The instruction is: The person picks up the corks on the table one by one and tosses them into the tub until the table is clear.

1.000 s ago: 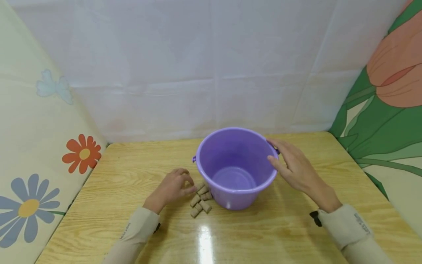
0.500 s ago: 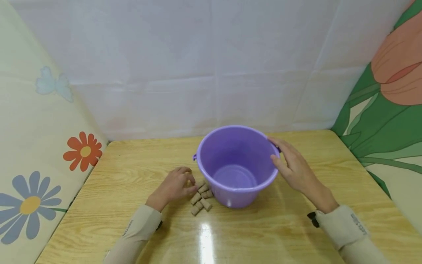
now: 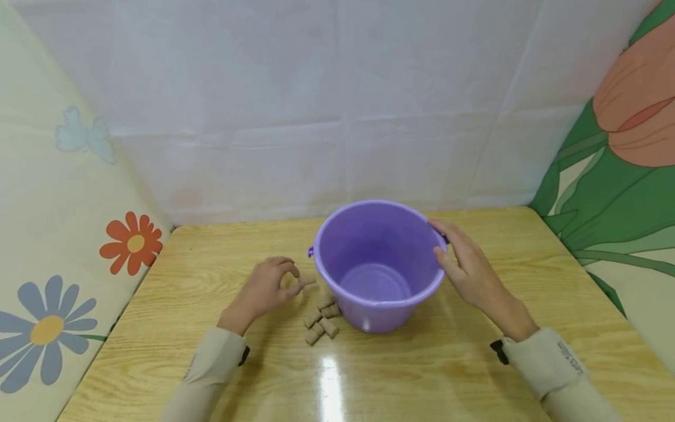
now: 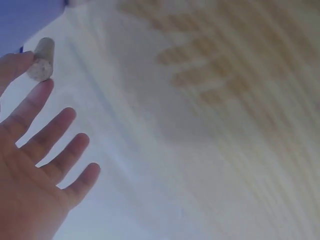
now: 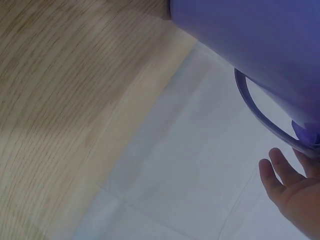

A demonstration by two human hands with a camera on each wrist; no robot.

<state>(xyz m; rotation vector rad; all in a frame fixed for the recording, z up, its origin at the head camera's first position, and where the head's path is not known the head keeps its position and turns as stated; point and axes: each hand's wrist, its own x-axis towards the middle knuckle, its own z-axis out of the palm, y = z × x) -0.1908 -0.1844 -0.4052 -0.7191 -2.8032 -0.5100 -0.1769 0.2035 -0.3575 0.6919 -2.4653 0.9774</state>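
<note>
A small tan cork (image 3: 308,282) is pinched between the thumb and index fingertip of my left hand (image 3: 263,288), just left of the purple bucket (image 3: 371,318). The left wrist view shows the cork (image 4: 44,57) end-on, with the other fingers spread. Several more corks (image 3: 313,318) lie in a loose cluster on the table against the bucket's left front. My right hand (image 3: 471,272) holds the bucket's right rim, thumb at the inner side and fingers outside. In the right wrist view its fingers are beside the bucket's purple handle (image 5: 257,112). Inside the bucket, only the bare bottom shows.
The wooden table (image 3: 422,375) ends at a white cloth backdrop (image 3: 263,105). Flower-printed panels (image 3: 47,234) stand along the left and right sides. Bright glare lies on the table's front middle.
My left hand has taken a cork from the cluster and lifted it, moving slightly up and left. The right hand and the bucket have stayed in place.
</note>
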